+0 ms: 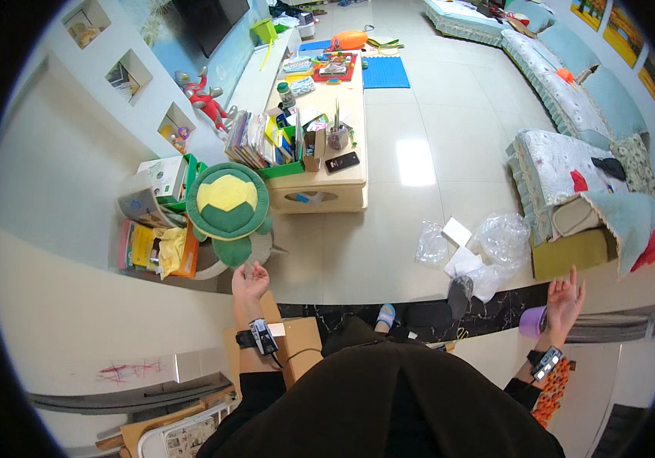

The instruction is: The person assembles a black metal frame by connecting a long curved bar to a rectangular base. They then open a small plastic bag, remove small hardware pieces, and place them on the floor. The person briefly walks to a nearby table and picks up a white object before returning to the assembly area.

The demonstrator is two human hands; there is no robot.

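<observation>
My left hand [251, 282] is palm up with its fingers loosely bent and apart, holding nothing that I can see. Just beyond its fingertips is a green and yellow turtle-shaped cushion [228, 200]; whether they touch, I cannot tell. My right hand [565, 307] is held out at the right, fingers spread and nothing in them. Close beside it is a purple container [530, 322]. Each wrist wears a small strapped device, the left one [263, 337] trailing a dark cable. Cardboard boxes [300, 343] lie below my left forearm.
A cream table [346, 179] carries books [255, 141], a phone [342, 162] and a pen holder [338, 137]. Clear plastic wrapping [501, 237] and white pieces [457, 232] lie on the tiled floor. A sofa [553, 164] lines the right side. An orange storage box [189, 252] stands at the left wall.
</observation>
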